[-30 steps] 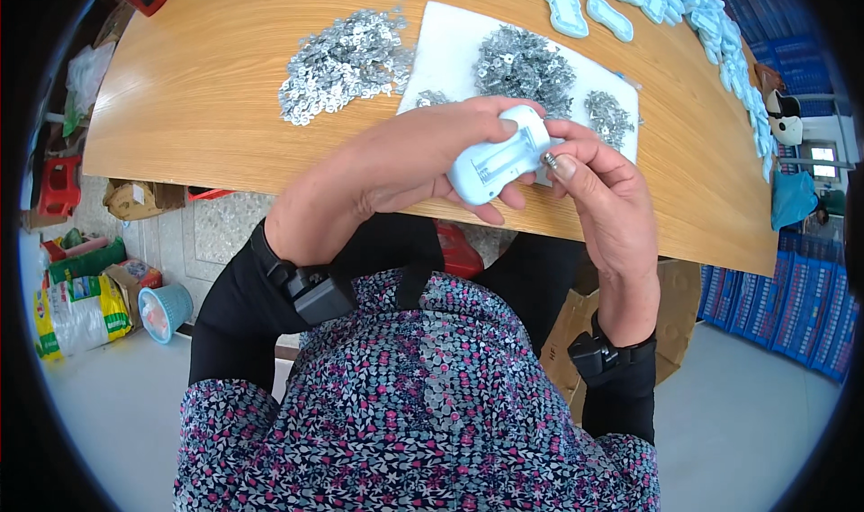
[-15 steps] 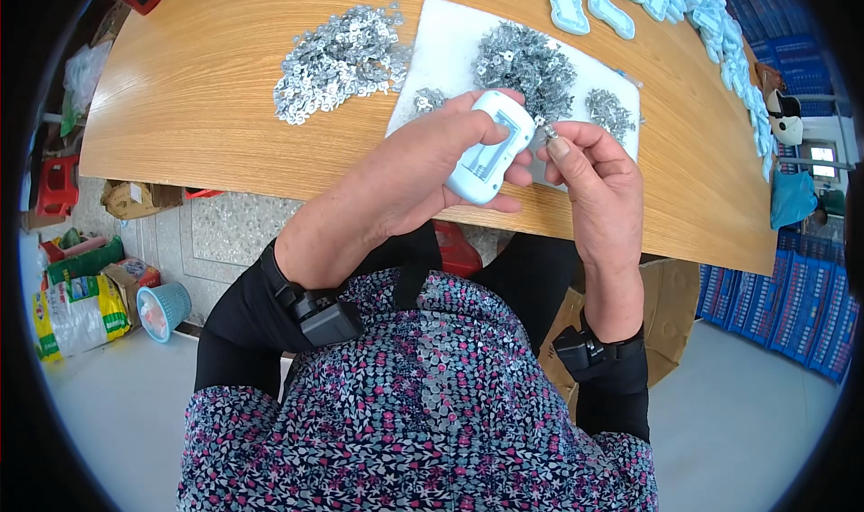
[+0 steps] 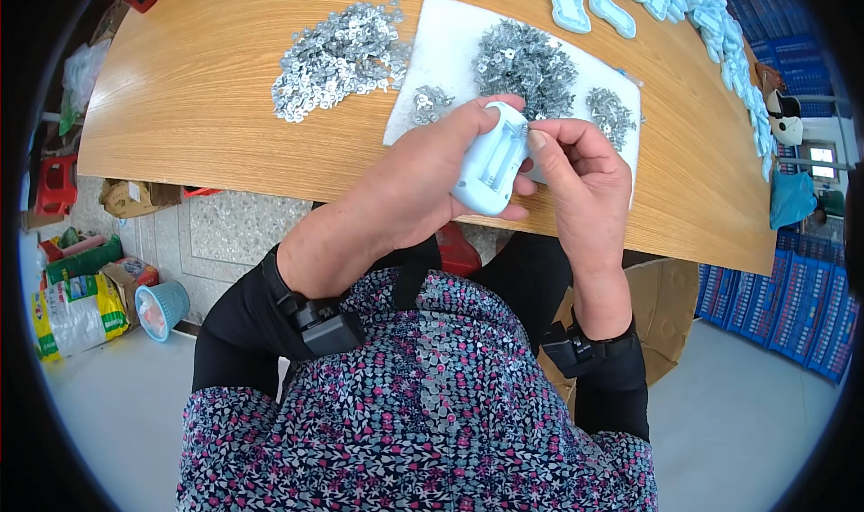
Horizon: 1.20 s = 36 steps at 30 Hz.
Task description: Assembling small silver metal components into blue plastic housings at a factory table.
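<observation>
My left hand [image 3: 438, 163] is wrapped round a light-blue plastic casing [image 3: 473, 177], its thumb over the top end and its fingers underneath. A long rectangular recess opens in the casing's upward side. The thumb and forefinger of my right hand [image 3: 589, 181] pinch a small metal contact piece [image 3: 526, 131] at the recess's far right end; the fingertips partly hide it. Just beyond the hands, a heap of silvery metal contact pieces [image 3: 526, 67] lies on a white foam sheet [image 3: 443, 40].
Flat metal pieces [image 3: 342, 62] are piled on the wooden table [image 3: 207, 89] left of the sheet. Smaller metal clusters [image 3: 610, 112] lie on the sheet's sides. Many light-blue casings [image 3: 661, 4] line the far right edge. A cardboard box [image 3: 661, 318] stands below the table's front edge.
My right hand has moved left, bringing the metal piece from beside the casing to the end of its recess. The casing has turned and shifted slightly; my left thumb has moved off the recess.
</observation>
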Tool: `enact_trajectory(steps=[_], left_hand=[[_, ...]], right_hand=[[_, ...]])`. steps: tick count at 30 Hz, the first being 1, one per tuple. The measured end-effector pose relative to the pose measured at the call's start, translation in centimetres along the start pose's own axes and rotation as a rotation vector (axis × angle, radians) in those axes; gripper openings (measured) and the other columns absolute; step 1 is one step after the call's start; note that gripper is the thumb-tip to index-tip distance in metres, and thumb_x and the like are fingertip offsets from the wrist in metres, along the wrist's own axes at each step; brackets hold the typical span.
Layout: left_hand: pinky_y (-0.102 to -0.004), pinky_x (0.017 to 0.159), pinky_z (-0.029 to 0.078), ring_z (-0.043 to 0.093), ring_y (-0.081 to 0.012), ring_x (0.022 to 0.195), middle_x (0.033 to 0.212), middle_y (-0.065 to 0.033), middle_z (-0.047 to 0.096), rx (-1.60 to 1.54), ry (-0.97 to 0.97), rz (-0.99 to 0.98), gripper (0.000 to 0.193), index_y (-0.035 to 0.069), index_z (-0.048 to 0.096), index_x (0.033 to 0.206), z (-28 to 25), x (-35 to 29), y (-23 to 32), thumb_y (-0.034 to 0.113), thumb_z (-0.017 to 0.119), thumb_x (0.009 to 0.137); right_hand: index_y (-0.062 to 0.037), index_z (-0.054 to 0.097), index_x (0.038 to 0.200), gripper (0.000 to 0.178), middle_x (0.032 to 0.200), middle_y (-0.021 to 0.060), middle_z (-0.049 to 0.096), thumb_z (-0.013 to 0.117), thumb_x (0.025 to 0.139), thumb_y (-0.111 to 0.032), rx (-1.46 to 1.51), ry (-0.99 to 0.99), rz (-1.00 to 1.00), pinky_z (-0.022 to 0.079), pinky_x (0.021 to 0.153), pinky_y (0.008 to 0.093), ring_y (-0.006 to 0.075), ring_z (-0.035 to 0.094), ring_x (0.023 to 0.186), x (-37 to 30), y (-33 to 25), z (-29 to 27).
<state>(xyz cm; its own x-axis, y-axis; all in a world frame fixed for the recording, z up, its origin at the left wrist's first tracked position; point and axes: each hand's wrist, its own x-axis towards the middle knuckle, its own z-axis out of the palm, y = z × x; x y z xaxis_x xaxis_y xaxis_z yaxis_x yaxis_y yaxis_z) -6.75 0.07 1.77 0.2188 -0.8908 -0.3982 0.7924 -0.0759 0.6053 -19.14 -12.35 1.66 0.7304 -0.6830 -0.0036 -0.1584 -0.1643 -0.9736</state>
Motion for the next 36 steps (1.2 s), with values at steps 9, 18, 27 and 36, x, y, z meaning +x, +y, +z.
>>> enact_trajectory(steps=[9, 18, 27, 36], left_hand=[[-0.0504, 0.102, 0.051, 0.057, -0.0277, 0.123, 0.138, -0.0156, 0.052, -0.039, -0.008, 0.053, 0.05, 0.002, 0.037, 0.15, 0.1, 0.2, -0.8, 0.029, 0.035, 0.108], [-0.0426, 0.105, 0.048, 0.055, -0.0255, 0.125, 0.139, -0.0146, 0.052, 0.021, 0.048, 0.072, 0.051, 0.002, 0.036, 0.151, -0.3, 0.4, -1.1, 0.027, 0.039, 0.108], [-0.038, 0.098, 0.051, 0.06, -0.0205, 0.116, 0.137, -0.0124, 0.054, 0.043, -0.091, 0.063, 0.052, 0.003, 0.035, 0.152, -0.7, 0.2, -0.6, 0.026, 0.041, 0.106], [-0.0261, 0.077, 0.053, 0.063, -0.0111, 0.094, 0.105, -0.0073, 0.068, 0.755, -0.039, 0.262, 0.046, 0.001, 0.048, 0.144, -1.5, 0.4, 0.0, 0.017, 0.045, 0.101]], right_hand=[[-0.0046, 0.073, 0.099, 0.017, 0.088, 0.0093, 0.064, 0.072, 0.083, -0.008, -0.65, 0.1, -0.596, 0.046, 0.079, 0.0373, 0.0281, 0.062, 0.085, -0.2, 1.1, 0.8], [-0.0037, 0.067, 0.117, 0.034, 0.097, 0.0084, 0.06, 0.067, 0.084, -0.015, -1.074, -0.14, -0.635, 0.038, 0.073, 0.0386, 0.027, 0.055, 0.085, -1.7, -2.3, 0.0], [0.0037, 0.062, 0.119, 0.031, 0.098, 0.0133, 0.068, 0.064, 0.092, -0.011, -0.442, -0.006, -0.227, 0.053, 0.076, 0.0359, 0.0243, 0.066, 0.084, -0.6, -1.3, -1.1], [-0.0011, 0.065, 0.114, 0.022, 0.098, 0.0021, 0.068, 0.063, 0.098, -0.015, 0.091, -0.196, 0.172, 0.048, 0.081, 0.0245, 0.007, 0.06, 0.09, 0.1, -0.9, -1.9]])
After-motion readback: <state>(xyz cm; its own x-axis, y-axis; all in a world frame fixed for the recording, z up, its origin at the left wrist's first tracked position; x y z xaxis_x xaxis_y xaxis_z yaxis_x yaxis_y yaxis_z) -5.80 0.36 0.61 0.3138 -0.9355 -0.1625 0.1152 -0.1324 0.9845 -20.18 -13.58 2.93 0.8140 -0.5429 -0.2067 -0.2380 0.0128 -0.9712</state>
